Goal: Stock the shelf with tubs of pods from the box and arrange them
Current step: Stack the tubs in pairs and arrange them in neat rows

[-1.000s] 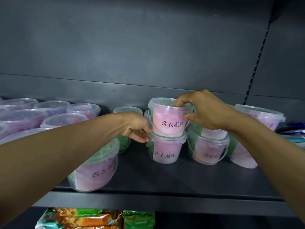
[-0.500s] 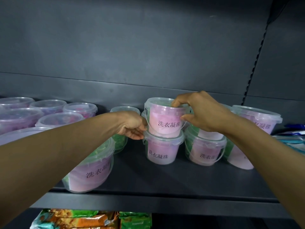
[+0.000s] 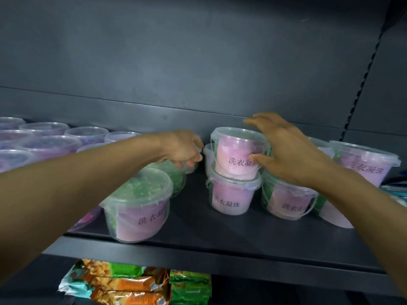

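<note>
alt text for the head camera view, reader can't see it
A right hand, fingers spread, lies by the upper pink tub of a two-high stack on a dark shelf. The left hand grips a green tub behind.

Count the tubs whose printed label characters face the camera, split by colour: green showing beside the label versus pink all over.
Green beside the label: 2 (front-left tub, right-centre tub)
Pink all over: 3 (stack's top tub, stack's bottom tub, far-right tub)
Total: 5
The other tubs show no readable characters.
</note>
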